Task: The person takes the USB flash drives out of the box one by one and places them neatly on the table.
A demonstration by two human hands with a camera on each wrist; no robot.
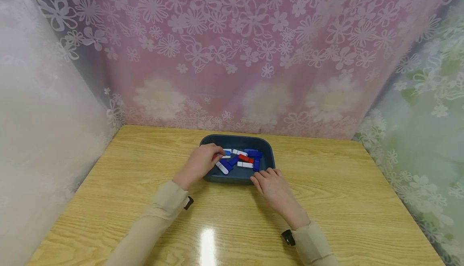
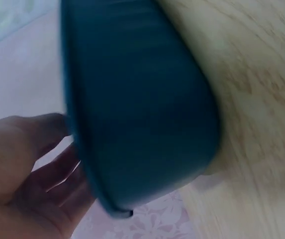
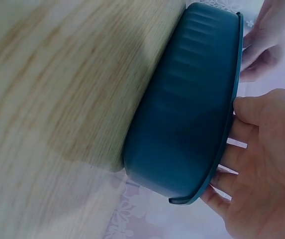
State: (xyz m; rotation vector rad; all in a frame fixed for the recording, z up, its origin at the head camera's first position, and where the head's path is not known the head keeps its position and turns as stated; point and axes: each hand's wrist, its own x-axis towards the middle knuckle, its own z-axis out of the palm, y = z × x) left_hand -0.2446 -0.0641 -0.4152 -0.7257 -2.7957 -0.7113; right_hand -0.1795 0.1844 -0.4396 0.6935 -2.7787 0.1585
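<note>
A dark blue-green plastic bin (image 1: 232, 180) holds several USB flash drives in white, blue and red. My left hand (image 1: 198, 163) reaches over the bin's left end, its fingertips down at a white-and-blue flash drive (image 1: 226, 153). In the left wrist view the bin wall hides those fingertips, so a grip cannot be made out. A white flash drive (image 1: 222, 168) lies just below that hand. My right hand (image 1: 276, 191) rests on the near right corner of the rim, its fingers reaching over the edge. A red flash drive (image 1: 246, 159) lies mid-bin, above another white flash drive (image 1: 245, 164).
The bin stands toward the back of a wood-grain table (image 1: 145, 157). Behind it hangs a pink flowered curtain (image 1: 232, 77), with pale curtains on both sides. Blue flash drives (image 1: 255, 153) lie at the bin's right side.
</note>
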